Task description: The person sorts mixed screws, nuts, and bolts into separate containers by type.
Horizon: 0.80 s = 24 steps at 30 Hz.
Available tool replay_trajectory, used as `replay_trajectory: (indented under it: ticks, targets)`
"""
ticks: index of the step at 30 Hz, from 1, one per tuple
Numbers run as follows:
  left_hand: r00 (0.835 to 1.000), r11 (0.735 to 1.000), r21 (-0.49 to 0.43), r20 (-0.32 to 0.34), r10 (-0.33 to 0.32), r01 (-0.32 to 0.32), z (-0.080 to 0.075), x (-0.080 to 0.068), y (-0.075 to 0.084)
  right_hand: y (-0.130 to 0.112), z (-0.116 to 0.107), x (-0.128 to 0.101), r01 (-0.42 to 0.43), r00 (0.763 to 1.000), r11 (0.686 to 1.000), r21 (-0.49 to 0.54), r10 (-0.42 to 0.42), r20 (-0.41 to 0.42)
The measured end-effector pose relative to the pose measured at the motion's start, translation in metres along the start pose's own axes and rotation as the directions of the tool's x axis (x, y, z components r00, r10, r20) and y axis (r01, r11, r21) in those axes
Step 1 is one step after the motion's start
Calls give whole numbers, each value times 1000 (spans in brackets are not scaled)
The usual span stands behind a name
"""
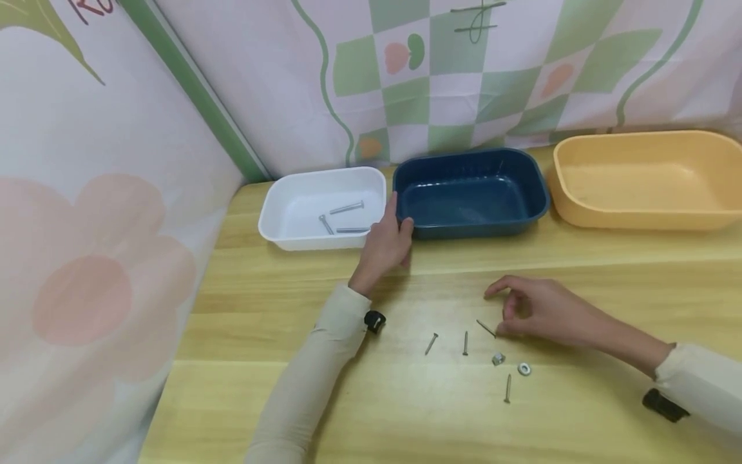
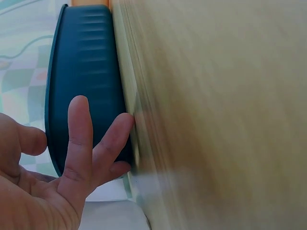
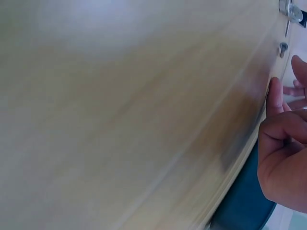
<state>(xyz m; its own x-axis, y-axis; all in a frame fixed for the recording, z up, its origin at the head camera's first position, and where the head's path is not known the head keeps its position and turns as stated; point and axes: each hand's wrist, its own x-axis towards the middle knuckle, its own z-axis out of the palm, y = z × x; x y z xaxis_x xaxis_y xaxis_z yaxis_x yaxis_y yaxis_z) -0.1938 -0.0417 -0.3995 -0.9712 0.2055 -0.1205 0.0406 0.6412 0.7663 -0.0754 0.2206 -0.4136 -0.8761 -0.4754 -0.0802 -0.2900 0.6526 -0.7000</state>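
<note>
My left hand [image 1: 387, 241] is at the near left corner of the dark blue bin [image 1: 469, 230], index finger stretched along its side. In the left wrist view, its spread fingers lie against the bin's outer wall [image 2: 93, 62], and the thumb meets the rim. My right hand [image 1: 542, 312] hovers low over the table, thumb and index finger apart and bent. Its lower fingertip is right at the end of a small screw [image 1: 485, 328]. Close by lie more screws [image 1: 466, 343], a hex nut [image 1: 498, 359] and a ring-shaped nut or washer [image 1: 524, 368].
A white bin [image 1: 290, 241] at the back left contains three long bolts [image 1: 346, 207]. The yellow bin [image 1: 649, 219] stands at the back right, beside the blue one. Behind the bins hangs a patterned cloth [image 1: 452, 77]; another covers the left side. The wooden tabletop [image 1: 232, 361] ends at the left.
</note>
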Motion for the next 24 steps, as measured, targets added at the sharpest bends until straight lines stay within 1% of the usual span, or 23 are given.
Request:
replay_trajectory:
  ticks: [3,6,9,13,18,21,24]
  targets:
    - [1000,1000,-3,-7,6,-6,-1,1,1,-3,1,5,18,1000,1000,-15,-18,19]
    - [1000,1000,-4,-8,-1,1,-1,1,2,-7,3,8,0,999,1000,-26,1,36]
    - [1000,1000,-3,2,-22,22,-1,2,2,-11,6,10,-10,999,999,-49,13,48]
    - [999,999,0,10,-34,34,0,2,2,-14,10,12,-2,999,997,-82,6,45]
    - [999,999,0,7,-37,37,1,1,3,-16,12,13,24,999,995,-96,-20,42]
    - [999,999,-6,7,-36,36,0,0,3,-18,13,14,40,999,994,-103,-36,40]
    - [1000,1000,-6,6,-28,28,0,0,4,-19,13,15,37,999,993,-113,-33,34]
